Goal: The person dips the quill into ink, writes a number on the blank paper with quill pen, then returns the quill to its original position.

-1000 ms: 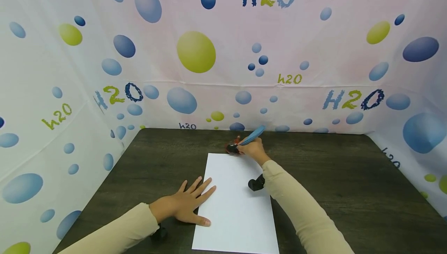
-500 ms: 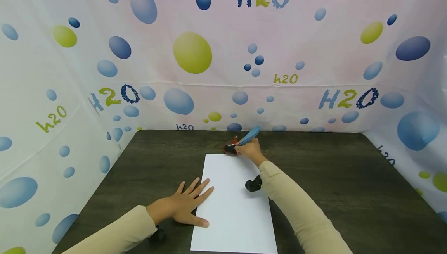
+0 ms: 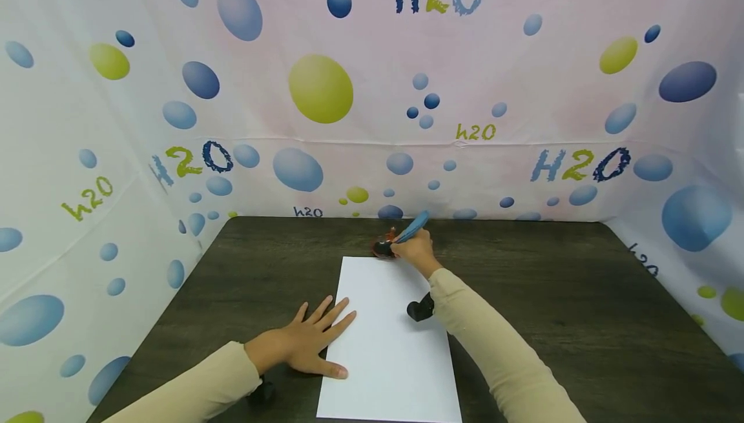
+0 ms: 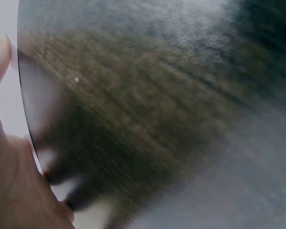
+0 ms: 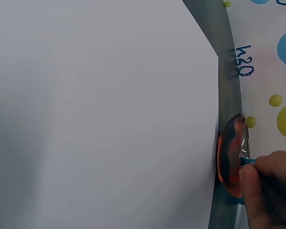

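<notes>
While R hand (image 3: pixel 415 250) pinches blue pen-like tool (image 3: pixel 414 225) at orange-black dish (image 5: pixel 230 160) just beyond far edge of white sheet (image 3: pixel 389 371), w/ L hand (image 3: pixel 305 342) spread across sheet's left edge, a hard poke could poss. tip dish & stain sheet.

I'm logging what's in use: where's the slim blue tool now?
In the head view, the tool is held in the right hand, just right of the small, rounded black-and-orange object, past the far edge of the rectangular white paper sheet.

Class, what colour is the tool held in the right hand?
Light blue: the tool shows best in the head view.
</notes>
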The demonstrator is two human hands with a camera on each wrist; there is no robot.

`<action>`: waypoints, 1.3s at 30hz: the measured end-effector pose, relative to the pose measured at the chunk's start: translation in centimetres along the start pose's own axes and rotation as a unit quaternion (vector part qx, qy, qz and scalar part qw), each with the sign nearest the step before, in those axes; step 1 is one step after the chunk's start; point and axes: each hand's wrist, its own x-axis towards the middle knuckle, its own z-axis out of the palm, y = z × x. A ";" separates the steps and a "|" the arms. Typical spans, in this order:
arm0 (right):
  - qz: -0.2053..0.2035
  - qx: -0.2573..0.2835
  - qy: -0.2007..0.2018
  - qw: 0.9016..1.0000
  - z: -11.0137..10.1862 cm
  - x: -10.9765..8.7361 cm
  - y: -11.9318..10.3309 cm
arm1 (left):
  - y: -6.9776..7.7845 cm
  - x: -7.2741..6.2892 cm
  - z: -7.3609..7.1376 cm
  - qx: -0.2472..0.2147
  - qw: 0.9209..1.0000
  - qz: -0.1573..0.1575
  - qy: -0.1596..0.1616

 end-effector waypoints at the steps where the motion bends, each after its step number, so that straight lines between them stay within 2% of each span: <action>1: 0.000 -0.002 0.003 1.000 0.0 0.0 0.1 | 0.0 0.0 0.0 0.000 1.000 0.001 0.001; 5: -0.006 -0.018 0.008 1.000 -0.1 0.0 0.1 | 0.0 0.0 -0.1 0.000 1.000 -0.001 0.001; 11: -0.014 -0.039 -0.013 0.999 -0.2 0.0 -0.2 | 0.0 0.0 -0.1 0.000 1.000 -0.003 -0.003; 20: -0.011 -0.025 0.010 1.000 0.0 -0.2 0.2 | 0.2 0.0 -0.1 0.001 1.000 -0.003 -0.001; 30: -0.005 0.035 0.035 0.999 0.1 -0.5 0.3 | 0.5 -0.3 -0.4 -0.007 1.000 -0.003 -0.001; 35: -0.006 0.030 0.020 0.999 -0.2 -0.7 0.0 | 0.5 -0.4 -0.4 -0.008 1.000 -0.001 0.000; 39: -0.017 0.059 -0.003 0.998 -0.5 -1.0 0.0 | 0.4 -0.5 -0.4 -0.006 1.000 -0.002 0.001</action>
